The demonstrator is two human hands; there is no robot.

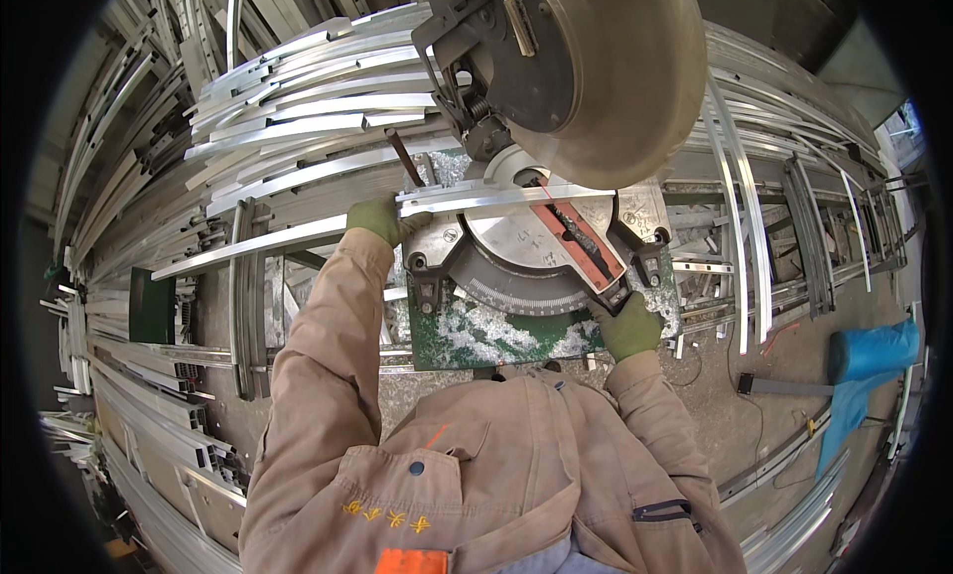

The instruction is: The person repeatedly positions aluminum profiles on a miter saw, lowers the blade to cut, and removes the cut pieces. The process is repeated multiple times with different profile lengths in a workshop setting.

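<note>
My left hand [377, 219], in a green glove, is closed around a long silver metal profile [268, 241]. The bar runs from the left across the mitre saw's round table [501, 238], its right end lying past the red slot insert [574, 238]. In a matching glove, my right hand [633, 328] is wrapped around the handle at the front end of the table's turning arm [615, 294]; its fingertips are partly hidden. Raised above the table is the saw head with its large round blade [635, 77], its surface looking smeared. A thin red line falls across the bar near the insert.
Metal shavings cover the green base plate [467, 341]. Long metal profiles [298, 107] are stacked behind and to the left, with more upright ones [740, 216] at the right. Blue sheeting [869, 360] lies at the far right, near a cable on the floor.
</note>
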